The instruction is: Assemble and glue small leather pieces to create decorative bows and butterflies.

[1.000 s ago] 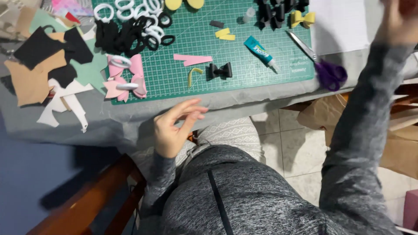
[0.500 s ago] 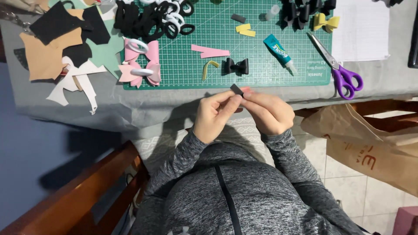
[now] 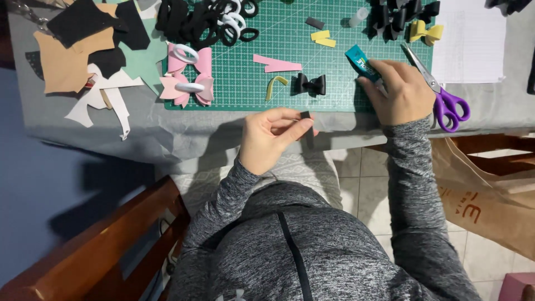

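Black strip (image 3: 305,116): a small dark piece pinched in the left hand (image 3: 271,135), held over the near edge of the tabletop (image 3: 167,131), just below the green cutting mat (image 3: 290,67).
Left grip: thumb and fingertips closed on the black strip.
Glue tube (image 3: 361,62): teal, lying on the mat's right part, its lower end under the right hand (image 3: 402,93).
Right grip: fingers curled around the glue tube, clasping it against the mat.
Purple scissors (image 3: 440,89): just right of the right hand, handles toward the person, on the mat's edge.
Black bow (image 3: 310,85): on the mat, between the two hands, beside a curled yellow strip (image 3: 275,85).
Pink bows (image 3: 188,75): two, with white rings, at the mat's left edge.
Paper bag (image 3: 490,189): brown, on the floor at the right.
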